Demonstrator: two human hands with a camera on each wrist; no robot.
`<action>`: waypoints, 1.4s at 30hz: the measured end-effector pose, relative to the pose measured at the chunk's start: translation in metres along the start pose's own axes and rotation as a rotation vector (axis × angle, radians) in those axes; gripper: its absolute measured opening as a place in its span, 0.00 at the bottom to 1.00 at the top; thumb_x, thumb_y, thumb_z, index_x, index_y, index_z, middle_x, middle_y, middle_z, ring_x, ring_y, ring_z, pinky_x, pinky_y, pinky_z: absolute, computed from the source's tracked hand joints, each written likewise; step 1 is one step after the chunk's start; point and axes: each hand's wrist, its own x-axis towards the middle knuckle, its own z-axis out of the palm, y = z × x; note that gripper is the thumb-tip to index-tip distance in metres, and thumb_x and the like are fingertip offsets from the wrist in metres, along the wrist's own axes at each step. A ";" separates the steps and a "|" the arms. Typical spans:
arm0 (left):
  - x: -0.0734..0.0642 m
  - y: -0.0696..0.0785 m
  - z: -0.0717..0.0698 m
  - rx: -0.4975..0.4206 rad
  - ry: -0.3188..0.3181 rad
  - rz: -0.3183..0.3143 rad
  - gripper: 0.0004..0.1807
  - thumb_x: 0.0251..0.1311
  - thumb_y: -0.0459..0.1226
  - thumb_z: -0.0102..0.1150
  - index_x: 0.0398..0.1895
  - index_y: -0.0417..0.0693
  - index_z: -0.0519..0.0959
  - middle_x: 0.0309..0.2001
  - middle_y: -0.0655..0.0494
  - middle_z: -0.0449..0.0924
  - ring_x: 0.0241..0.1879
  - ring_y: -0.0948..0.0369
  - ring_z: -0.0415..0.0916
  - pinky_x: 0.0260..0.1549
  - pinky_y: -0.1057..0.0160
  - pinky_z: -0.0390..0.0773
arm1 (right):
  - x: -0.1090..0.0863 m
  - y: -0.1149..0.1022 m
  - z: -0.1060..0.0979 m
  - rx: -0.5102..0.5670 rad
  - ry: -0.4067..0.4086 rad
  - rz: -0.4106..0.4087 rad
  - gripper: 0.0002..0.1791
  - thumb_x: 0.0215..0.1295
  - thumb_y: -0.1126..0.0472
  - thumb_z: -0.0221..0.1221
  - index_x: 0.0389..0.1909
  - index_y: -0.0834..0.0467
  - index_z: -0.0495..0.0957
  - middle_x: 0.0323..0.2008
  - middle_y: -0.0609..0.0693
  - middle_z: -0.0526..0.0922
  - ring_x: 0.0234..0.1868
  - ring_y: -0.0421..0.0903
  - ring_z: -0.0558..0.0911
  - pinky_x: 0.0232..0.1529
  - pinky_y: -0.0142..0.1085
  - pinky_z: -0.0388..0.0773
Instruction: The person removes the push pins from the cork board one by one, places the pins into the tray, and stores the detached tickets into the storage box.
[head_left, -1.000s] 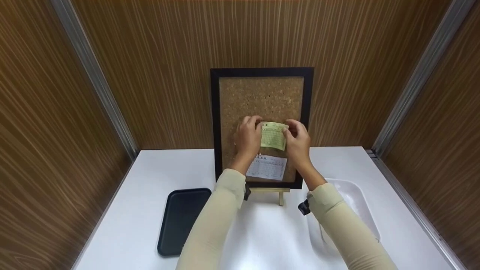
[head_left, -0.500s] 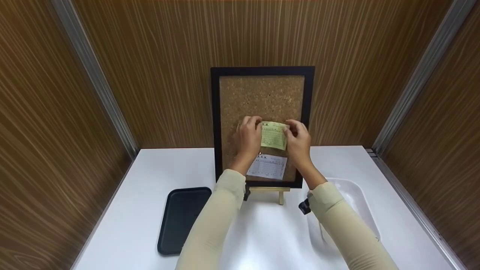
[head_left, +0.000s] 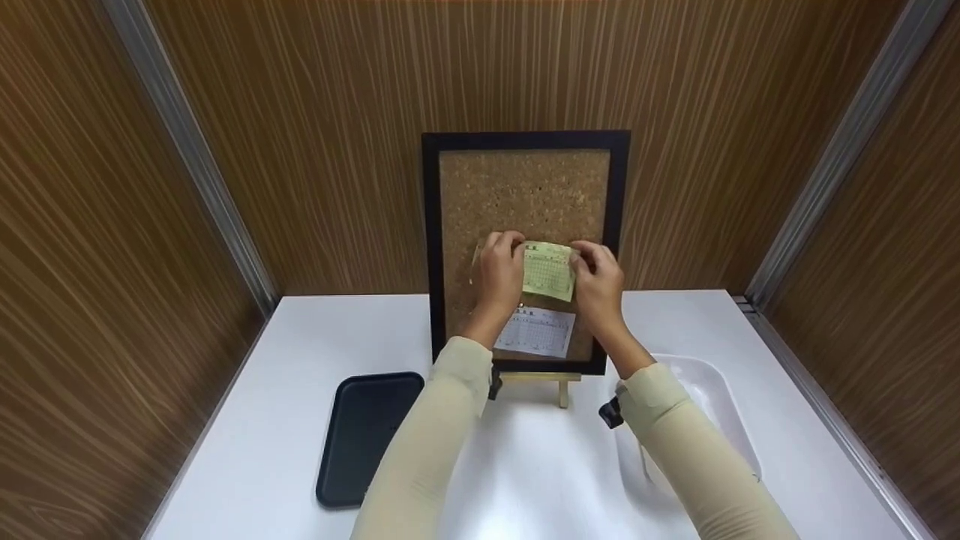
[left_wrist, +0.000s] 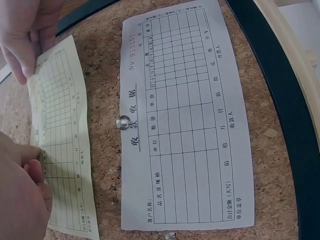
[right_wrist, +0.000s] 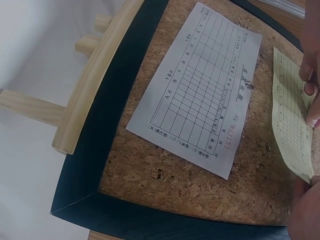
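A yellow receipt (head_left: 548, 271) lies across the middle of a cork board (head_left: 525, 187), its lower edge bowed away from the cork. My left hand (head_left: 500, 274) covers the receipt's left part, its thumb and fingers pinching the upper edge in the left wrist view. What else those fingertips may hold is hidden. My right hand (head_left: 598, 285) pinches the upper right corner between thumb and fingers. Just below, a white receipt (left_wrist: 185, 120) hangs a little tilted on the cork, with a clear pushpin (left_wrist: 123, 122) through the middle of its top edge.
The board's black frame (head_left: 432, 247) leans on a small wooden easel (head_left: 562, 391) on the white table (head_left: 352, 330). A black tray (head_left: 367, 442) lies at the left, a white tray (head_left: 712, 390) at the right, partly behind my right sleeve. Wood-grain panels enclose the back and sides.
My right thumb and fingers have shifted very slightly right at the yellow receipt's corner. The left hand stays almost still, and the head view has tilted slightly.
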 end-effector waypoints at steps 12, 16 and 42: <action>-0.005 0.000 -0.009 -0.163 -0.085 -0.048 0.06 0.70 0.37 0.60 0.43 0.48 0.85 0.44 0.55 0.83 0.43 0.60 0.81 0.45 0.61 0.80 | -0.003 0.000 -0.004 -0.002 0.003 -0.019 0.10 0.72 0.68 0.57 0.50 0.65 0.81 0.44 0.57 0.80 0.42 0.43 0.76 0.40 0.26 0.71; -0.008 -0.001 -0.014 -0.192 -0.095 -0.047 0.06 0.69 0.37 0.61 0.43 0.49 0.85 0.43 0.56 0.84 0.44 0.61 0.81 0.44 0.61 0.79 | -0.005 0.000 -0.003 0.011 -0.001 -0.032 0.11 0.72 0.69 0.57 0.51 0.66 0.81 0.44 0.58 0.80 0.41 0.44 0.76 0.39 0.26 0.71; -0.067 -0.011 -0.054 -0.484 -0.162 -0.064 0.07 0.65 0.36 0.65 0.44 0.45 0.86 0.41 0.56 0.86 0.36 0.64 0.78 0.36 0.69 0.75 | -0.051 -0.025 -0.050 0.024 0.002 0.037 0.13 0.70 0.73 0.57 0.51 0.74 0.79 0.47 0.66 0.81 0.43 0.44 0.78 0.42 0.21 0.74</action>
